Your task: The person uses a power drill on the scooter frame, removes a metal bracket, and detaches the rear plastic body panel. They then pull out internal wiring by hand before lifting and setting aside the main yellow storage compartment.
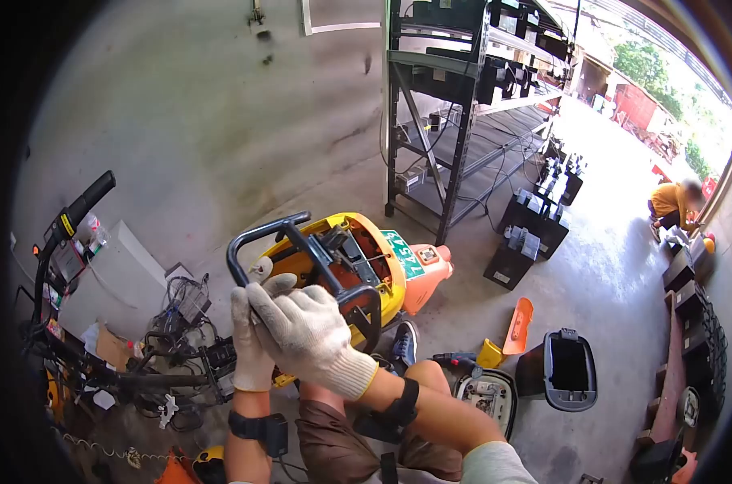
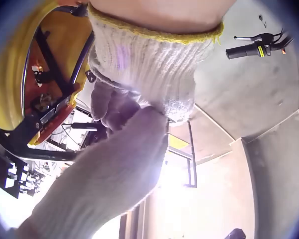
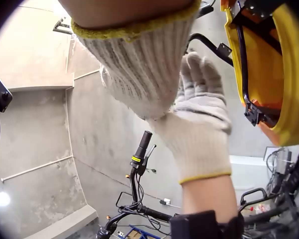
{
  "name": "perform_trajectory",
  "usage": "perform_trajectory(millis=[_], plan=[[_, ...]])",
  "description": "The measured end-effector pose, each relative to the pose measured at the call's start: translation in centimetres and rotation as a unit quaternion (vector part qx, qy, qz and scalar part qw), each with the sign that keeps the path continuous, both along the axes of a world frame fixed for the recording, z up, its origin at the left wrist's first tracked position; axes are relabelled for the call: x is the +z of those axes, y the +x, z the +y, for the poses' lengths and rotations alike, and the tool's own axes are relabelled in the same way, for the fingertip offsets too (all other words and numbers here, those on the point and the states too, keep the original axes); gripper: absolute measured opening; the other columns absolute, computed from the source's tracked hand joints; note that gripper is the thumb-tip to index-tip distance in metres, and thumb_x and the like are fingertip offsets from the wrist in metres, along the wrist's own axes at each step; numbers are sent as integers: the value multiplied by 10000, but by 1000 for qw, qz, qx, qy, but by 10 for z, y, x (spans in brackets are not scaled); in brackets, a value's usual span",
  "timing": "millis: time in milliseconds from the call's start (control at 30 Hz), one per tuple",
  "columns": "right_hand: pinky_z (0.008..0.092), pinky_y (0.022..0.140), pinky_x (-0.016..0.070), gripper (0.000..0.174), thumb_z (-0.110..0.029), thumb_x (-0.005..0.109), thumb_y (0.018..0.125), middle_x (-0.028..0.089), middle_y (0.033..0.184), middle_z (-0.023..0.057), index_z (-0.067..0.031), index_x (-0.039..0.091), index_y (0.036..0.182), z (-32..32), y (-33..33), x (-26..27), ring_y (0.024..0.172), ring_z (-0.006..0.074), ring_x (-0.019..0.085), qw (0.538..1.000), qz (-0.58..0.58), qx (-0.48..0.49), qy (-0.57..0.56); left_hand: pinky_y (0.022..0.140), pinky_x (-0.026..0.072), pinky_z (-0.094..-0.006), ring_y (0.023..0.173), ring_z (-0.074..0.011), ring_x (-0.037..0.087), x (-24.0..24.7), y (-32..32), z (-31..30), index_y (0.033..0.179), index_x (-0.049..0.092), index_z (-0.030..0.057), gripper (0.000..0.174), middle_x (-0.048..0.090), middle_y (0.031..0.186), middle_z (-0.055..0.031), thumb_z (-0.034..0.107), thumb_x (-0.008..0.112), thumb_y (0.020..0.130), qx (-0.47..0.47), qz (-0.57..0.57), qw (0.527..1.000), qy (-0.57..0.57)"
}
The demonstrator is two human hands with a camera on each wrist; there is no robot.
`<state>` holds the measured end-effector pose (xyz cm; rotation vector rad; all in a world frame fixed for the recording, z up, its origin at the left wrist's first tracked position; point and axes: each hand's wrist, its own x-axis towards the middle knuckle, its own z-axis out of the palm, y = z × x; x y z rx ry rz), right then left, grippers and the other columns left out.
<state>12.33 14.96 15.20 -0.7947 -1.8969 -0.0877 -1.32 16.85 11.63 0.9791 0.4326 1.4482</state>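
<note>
Both hands wear whitish knitted work gloves with yellow-edged cuffs and meet in front of the body. My left hand (image 1: 251, 351) is raised, its fingers fairly straight in the right wrist view. My right hand (image 1: 313, 327) crosses over it, with bent fingers gripping the left glove near the thumb side; the right fingertips are mostly hidden. Just beyond the hands is a yellow and orange scooter rear body (image 1: 394, 274) with a green number plate (image 1: 400, 252). A bent black tube rack (image 1: 293, 222) is mounted over it, close to the gloves.
At left stands a handlebar (image 1: 87, 198) among tangled wires (image 1: 188, 310). On the floor at right lie a black bin-like seat box (image 1: 571, 371), an orange panel (image 1: 519, 325) and a power drill (image 1: 454, 359). Metal shelving (image 1: 462, 145) and black batteries (image 1: 511, 258) are farther off; a person (image 1: 671, 202) crouches by the doorway.
</note>
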Motion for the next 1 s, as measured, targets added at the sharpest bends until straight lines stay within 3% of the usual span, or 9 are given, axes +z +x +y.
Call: perform_trajectory(millis=[133,233,300,333,433,533,600,800,1000], plan=[[398,932,502,458,-158,792,708,665,1003,64,-52,653,1132,-14,24,-2,968,246,648,993,39,106,40,867,543,-321,886,-179,661,26,4,-22,1382,528,-16,484,707,960,-101,291,548,1009,123,52,987,-87],[449,865,539,282,-40,714,707,697,938,93,-49,699,988,-3,88,-16,883,312,673,995,73,11,70,667,566,-288,682,-144,645,18,-2,-37,1328,558,-20,467,666,779,-54,289,597,980,166,51,977,-125],[404,865,543,283,-161,665,875,724,961,137,0,686,1106,15,119,-40,901,314,708,941,281,-67,-174,667,561,-279,678,-132,637,3,-18,-40,1319,557,-30,475,656,770,-48,300,599,982,175,96,975,-97],[390,892,536,387,-256,649,900,724,1053,155,-21,656,1207,35,141,-54,976,315,705,937,186,-206,-212,690,557,-278,690,-123,632,-4,-23,-40,1312,557,-42,492,648,768,-41,321,598,984,169,123,975,-74],[438,944,506,534,-403,644,856,696,1162,187,-54,628,1260,72,164,-74,1090,336,670,880,51,-268,-389,767,559,-305,778,-182,673,-28,-35,-35,1377,482,-63,545,681,823,-72,324,570,1004,169,99,975,-102],[466,951,503,637,-493,619,816,689,1158,226,-94,593,1312,92,150,-79,1095,386,660,854,49,-173,-488,766,559,-334,862,-211,680,-40,-27,-34,1461,381,30,583,680,1041,-126,306,594,994,259,74,962,-41],[467,951,503,612,-476,603,824,688,1154,230,-94,597,1303,106,148,-86,1092,389,659,848,42,-180,-497,702,546,-325,861,-196,675,-47,-32,-37,1580,199,156,738,649,1154,-134,294,616,987,301,84,950,-8],[475,847,532,437,-363,573,789,709,960,269,-38,708,1049,125,164,-82,960,411,689,881,-51,-148,-447,642,524,-269,756,-145,635,-50,-52,-35,1572,236,120,736,661,1012,-75,272,639,975,289,149,943,-65],[456,891,511,498,-428,596,813,717,1041,233,-43,695,1111,121,170,-72,1003,403,678,868,-31,-78,-489,655,517,-250,746,-118,600,-46,-42,-26,1559,286,77,696,611,944,-37,127,602,941,322,199,924,-60]])
